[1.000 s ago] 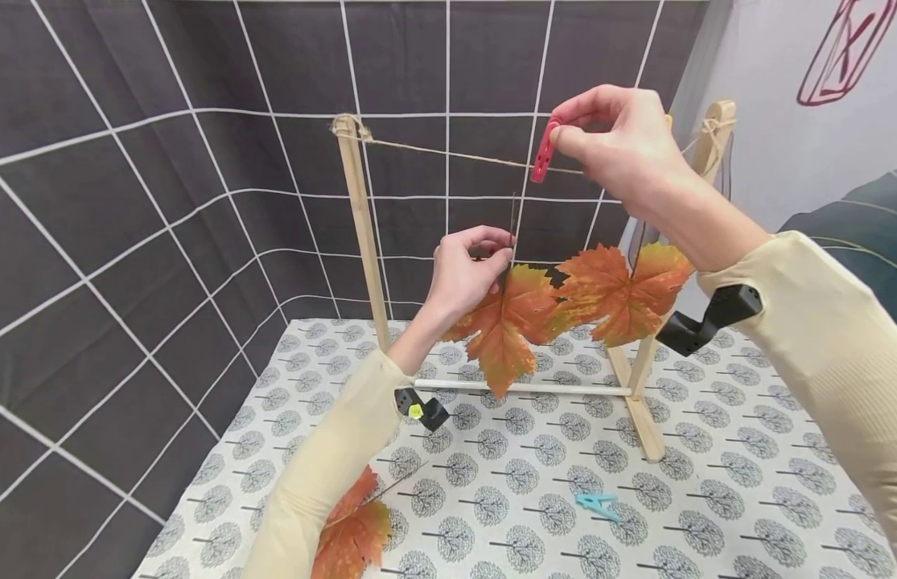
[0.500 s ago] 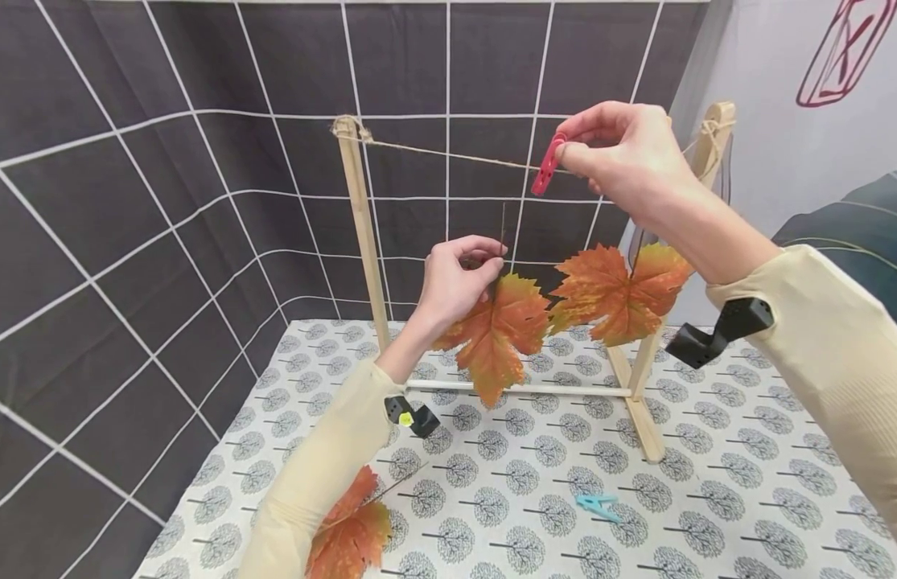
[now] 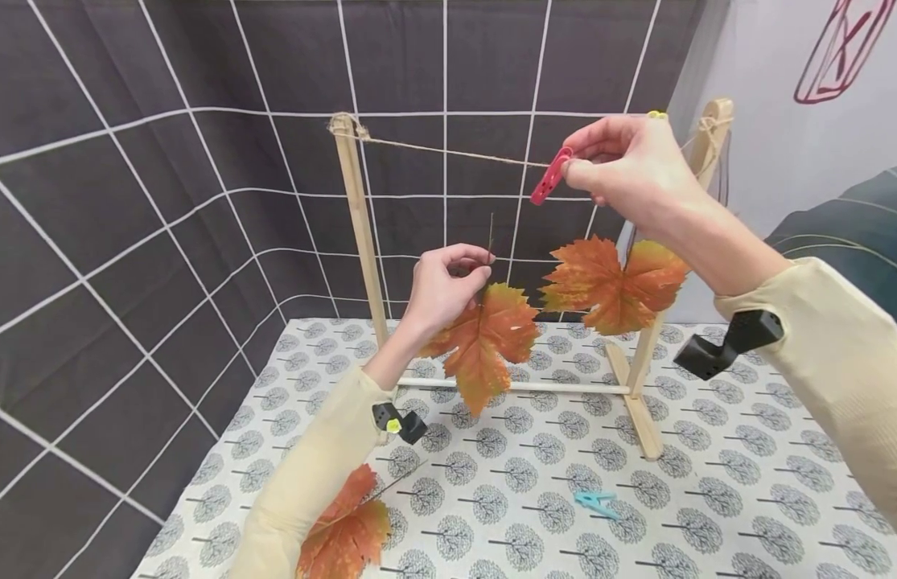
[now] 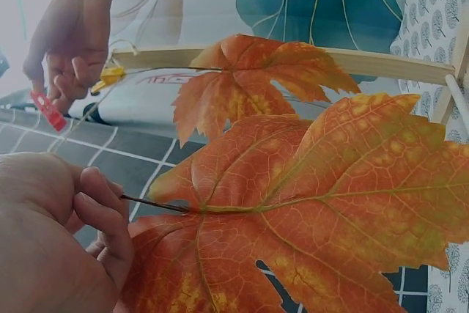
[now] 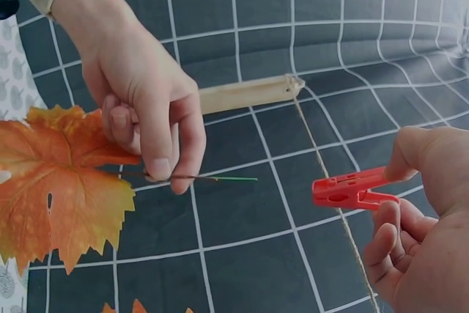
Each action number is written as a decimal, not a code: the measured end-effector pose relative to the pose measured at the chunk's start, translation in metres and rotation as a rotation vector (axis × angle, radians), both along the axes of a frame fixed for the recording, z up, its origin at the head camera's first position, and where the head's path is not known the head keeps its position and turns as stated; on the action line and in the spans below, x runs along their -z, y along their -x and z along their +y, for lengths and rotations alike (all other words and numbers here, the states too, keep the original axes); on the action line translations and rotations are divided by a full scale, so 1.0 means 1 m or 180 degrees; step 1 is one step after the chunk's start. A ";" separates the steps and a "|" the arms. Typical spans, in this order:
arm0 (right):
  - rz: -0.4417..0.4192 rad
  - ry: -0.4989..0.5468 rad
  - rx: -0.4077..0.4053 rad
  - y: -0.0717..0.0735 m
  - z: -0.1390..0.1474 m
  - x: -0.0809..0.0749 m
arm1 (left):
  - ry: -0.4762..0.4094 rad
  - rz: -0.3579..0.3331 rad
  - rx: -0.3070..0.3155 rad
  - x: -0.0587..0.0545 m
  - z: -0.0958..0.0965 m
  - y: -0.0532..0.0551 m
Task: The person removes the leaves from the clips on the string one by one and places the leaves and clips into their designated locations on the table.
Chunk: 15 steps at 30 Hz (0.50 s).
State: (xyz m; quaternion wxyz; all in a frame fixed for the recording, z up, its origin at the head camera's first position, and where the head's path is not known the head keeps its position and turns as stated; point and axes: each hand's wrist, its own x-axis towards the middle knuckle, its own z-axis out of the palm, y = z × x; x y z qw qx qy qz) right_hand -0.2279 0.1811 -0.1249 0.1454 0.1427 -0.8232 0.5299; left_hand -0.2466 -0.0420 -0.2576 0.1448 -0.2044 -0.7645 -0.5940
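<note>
My left hand (image 3: 448, 289) pinches the thin stem of an orange maple leaf (image 3: 484, 338), which hangs below the fingers; the stem tip points up, under the twine. In my right hand (image 3: 629, 169) a red clothespin (image 3: 549, 177) is held between thumb and fingers. Its nose overlaps the twine (image 5: 322, 159) in the right wrist view. A second maple leaf (image 3: 615, 285) hangs at the right of the line, and a yellow clothespin (image 4: 108, 78) shows at its stem in the left wrist view.
The twine runs between two wooden posts (image 3: 361, 233), joined low down by a white rod (image 3: 564, 388). On the tree-print tablecloth (image 3: 506, 531) lie a light-blue clothespin (image 3: 596, 504) and another maple leaf (image 3: 347, 535), partly behind the left sleeve. A dark gridded cloth (image 3: 202, 48) hangs behind.
My left hand has moved down and left with its leaf, away from the hanging leaf. The right hand has lowered slightly, and the red clothespin has tilted further over.
</note>
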 end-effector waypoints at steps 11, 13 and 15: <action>-0.0060 -0.0047 -0.0027 -0.004 0.006 0.010 | 0.0170 -0.0099 -0.0086 0.003 -0.011 -0.005; -0.0069 -0.0069 -0.0019 -0.005 0.007 0.012 | 0.0185 -0.0121 -0.0088 0.004 -0.013 -0.006; -0.0063 -0.0100 -0.0009 -0.006 0.008 0.014 | 0.0185 -0.0167 -0.0073 0.005 -0.014 -0.007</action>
